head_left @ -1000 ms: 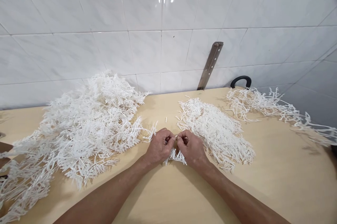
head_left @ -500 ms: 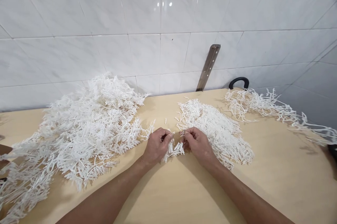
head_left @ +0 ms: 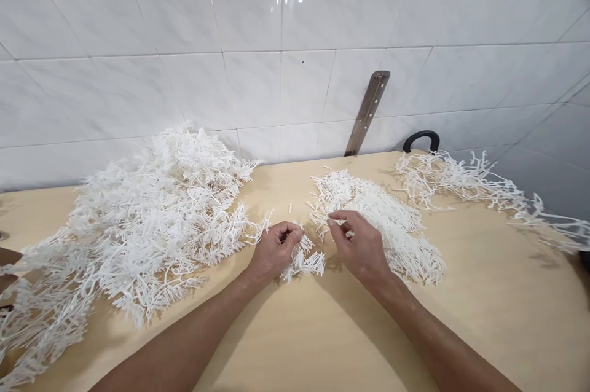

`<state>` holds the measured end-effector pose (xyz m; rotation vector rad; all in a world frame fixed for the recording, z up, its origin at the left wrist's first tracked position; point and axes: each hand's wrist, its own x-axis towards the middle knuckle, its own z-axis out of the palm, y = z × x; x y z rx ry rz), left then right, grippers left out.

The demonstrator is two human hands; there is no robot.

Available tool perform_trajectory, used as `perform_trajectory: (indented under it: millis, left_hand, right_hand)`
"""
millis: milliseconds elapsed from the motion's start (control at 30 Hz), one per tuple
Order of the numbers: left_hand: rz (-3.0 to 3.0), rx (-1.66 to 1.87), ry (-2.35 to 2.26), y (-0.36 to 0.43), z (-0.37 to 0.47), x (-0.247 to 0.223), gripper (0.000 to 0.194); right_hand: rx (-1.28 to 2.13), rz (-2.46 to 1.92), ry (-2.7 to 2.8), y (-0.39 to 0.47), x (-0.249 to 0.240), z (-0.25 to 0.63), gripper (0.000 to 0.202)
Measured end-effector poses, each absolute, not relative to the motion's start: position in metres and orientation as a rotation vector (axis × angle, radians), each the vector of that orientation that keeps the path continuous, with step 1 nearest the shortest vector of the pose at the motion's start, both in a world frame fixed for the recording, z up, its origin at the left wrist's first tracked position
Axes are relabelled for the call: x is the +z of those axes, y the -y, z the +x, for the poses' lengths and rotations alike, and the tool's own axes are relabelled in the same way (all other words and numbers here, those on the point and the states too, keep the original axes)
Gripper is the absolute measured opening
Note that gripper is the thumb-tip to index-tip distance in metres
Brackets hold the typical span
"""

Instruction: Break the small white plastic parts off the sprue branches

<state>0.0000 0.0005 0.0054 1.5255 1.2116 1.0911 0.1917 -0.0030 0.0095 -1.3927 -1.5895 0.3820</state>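
My left hand (head_left: 273, 249) is closed in a pinch on a white branching plastic sprig (head_left: 303, 263), whose forked tips spread out below the fingers over the table. Just to its right, my right hand (head_left: 358, 246) hovers at the left side of a pile of short white plastic pieces (head_left: 391, 220). Its thumb and index fingertips are close together; whatever lies between them is too small to make out. A large heap of tangled white sprigs (head_left: 170, 220) lies left of my left hand.
Bare white branching stems (head_left: 465, 180) stretch along the right of the wooden table (head_left: 295, 343). Behind them stands a black curved handle (head_left: 421, 137). A perforated metal strip (head_left: 367, 112) leans at the tiled wall (head_left: 258, 91). One loose piece (head_left: 290, 208) lies beyond my hands.
My right hand has moved right and slightly up, away from the sprig and towards the pile of short pieces. My left hand stays nearly in place, and the view has tilted slightly down.
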Motion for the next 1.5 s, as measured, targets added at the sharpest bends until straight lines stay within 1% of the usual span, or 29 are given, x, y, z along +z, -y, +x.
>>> perform_trajectory:
  millis: [100,167,367,500,667,900,967,1133,1267,1367,1500]
  left_hand:
    - [1.512,1.088,-1.197,-0.001,0.000,0.003,0.025]
    - [1.503,1.085,-1.201,-0.001,0.000,0.001,0.022]
    - [1.499,1.079,-1.197,0.000,0.001,0.001,0.020]
    - [1.520,1.081,-1.186,0.000,0.001,0.002,0.015]
    - [1.528,1.083,-1.212,-0.001,0.001,0.001,0.009]
    - [1.567,1.062,-1.197,0.000,0.002,0.005,0.005]
    - [1.619,1.047,-1.191,0.001,0.002,0.006,0.006]
    - [1.792,1.028,-1.217,0.001,0.001,0.004,0.016]
    - [2.011,1.074,-1.206,-0.001,-0.004,-0.003,0.027]
    - [2.186,1.052,-1.252,-0.002,-0.008,-0.005,0.032]
    - [2.351,0.904,-1.351,0.002,-0.008,0.001,0.034]
  right_hand:
    - [0.685,-1.365,1.735,0.009,0.011,0.182,0.027]
    - [0.814,-1.381,1.732,0.011,0.010,0.177,0.027]
    - [0.787,-1.347,1.733,0.010,0.002,0.175,0.020]
    - [0.840,-1.299,1.764,0.011,0.001,0.176,0.020]
    - [0.852,-1.347,1.714,0.010,0.002,0.178,0.021]
    - [1.154,-1.343,1.520,0.006,0.004,0.183,0.028]
    - [1.211,-1.327,1.459,0.006,0.004,0.182,0.030]
    - [1.339,-1.282,1.296,0.004,0.000,0.181,0.035]
    - [1.397,-1.277,1.300,0.003,-0.002,0.184,0.036]
    - [1.342,-1.294,1.387,0.003,-0.001,0.185,0.034]
    - [1.175,-1.348,1.537,0.004,0.002,0.184,0.030]
